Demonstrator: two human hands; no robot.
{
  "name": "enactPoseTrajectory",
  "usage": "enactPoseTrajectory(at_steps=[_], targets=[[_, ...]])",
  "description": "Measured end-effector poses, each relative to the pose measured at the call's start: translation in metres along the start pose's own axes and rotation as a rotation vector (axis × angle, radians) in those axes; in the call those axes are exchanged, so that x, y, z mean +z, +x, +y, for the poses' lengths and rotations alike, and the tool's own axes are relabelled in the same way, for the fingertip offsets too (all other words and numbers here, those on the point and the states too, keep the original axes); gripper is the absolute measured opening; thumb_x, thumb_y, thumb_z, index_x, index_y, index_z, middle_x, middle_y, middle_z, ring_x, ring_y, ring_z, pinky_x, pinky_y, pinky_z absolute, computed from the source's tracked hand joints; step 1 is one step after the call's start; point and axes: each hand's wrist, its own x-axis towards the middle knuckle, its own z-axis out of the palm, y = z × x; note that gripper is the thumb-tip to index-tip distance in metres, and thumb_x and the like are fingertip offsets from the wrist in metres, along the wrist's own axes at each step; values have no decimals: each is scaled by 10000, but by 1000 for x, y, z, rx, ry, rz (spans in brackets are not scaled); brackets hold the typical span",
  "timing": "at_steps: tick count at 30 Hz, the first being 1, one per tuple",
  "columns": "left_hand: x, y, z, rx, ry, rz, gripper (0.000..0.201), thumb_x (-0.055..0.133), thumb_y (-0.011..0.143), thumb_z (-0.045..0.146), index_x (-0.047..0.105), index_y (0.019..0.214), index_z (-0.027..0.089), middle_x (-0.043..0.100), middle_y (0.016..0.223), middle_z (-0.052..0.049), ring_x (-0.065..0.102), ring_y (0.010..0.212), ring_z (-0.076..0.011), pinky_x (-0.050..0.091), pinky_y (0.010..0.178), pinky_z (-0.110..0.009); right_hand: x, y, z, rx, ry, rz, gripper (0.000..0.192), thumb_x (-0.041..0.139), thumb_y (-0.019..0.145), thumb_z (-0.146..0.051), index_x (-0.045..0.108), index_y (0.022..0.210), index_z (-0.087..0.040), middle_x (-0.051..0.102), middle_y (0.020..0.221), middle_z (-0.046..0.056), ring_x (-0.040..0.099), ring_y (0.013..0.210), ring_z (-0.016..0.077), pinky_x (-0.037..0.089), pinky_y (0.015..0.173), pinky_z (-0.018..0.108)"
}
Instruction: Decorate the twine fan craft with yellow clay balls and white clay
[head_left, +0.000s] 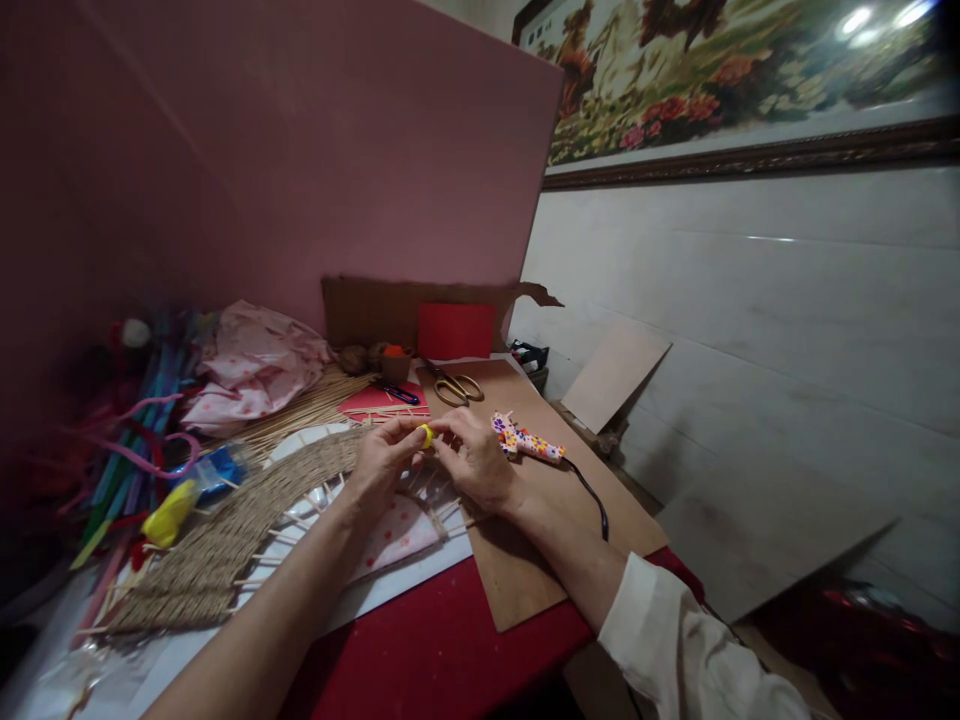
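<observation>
Two hands at counter middle: small yellow round piece [426,435] pinched by left hand [384,462] fingers, touched by right hand [476,462] fingers, above woven straw fan [225,535].

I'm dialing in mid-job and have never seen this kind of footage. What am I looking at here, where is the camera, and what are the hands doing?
There is no machine here: this is one picture from a camera worn on a person's head, looking forward and down at their own two bare hands. The left hand and the right hand meet over the work, pinching a small yellow piece between their fingertips. Under them lies a woven straw fan shape with thin sticks poking out, on a white board. Beside the right hand lies a spotted glue gun with a black cord, on a brown cardboard sheet. Further back are gold-handled scissors. To the left sits a blurred heap of coloured pipe cleaners. A pink panel stands behind everything.
</observation>
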Motion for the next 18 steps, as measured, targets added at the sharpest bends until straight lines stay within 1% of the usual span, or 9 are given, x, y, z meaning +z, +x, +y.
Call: enactPoseTrajectory(at_steps=[4,6,9,13,18], targets=[[0,0,0,6,6,3,329,818,544,249,628,787,137,672,732,-30,597,587,-117,435,505,-210,0,-1,-2,25,2,6,161,534,831,-141,604,967,-191,568,901,46,549,685,127,470,616,254],[0,0,-1,11,16,-7,300,810,556,252,618,756,136,668,707,-26,597,579,-115,437,515,-211,1,-1,-2,30,17,3,154,543,826,-150,609,960,-188,570,890,42,551,679,122,467,604,246],[-1,0,-1,13,34,-1,301,802,559,260,620,770,147,659,663,-12,594,559,-115,437,521,-215,1,-1,-2,32,22,-11,151,569,812,-172,610,955,-190,571,881,36,550,674,120,464,599,243],[0,2,-2,5,68,13,315,809,528,252,619,754,143,650,626,-3,571,512,-101,424,506,-208,3,-2,-1,58,-51,6,89,577,795,-164,614,875,-180,583,809,24,536,644,121,442,609,247],[0,3,-4,18,69,24,290,797,502,220,596,694,139,618,591,19,549,485,-93,418,494,-209,5,-2,0,65,-105,35,35,576,766,-152,601,769,-177,590,732,19,527,631,130,408,582,243]])
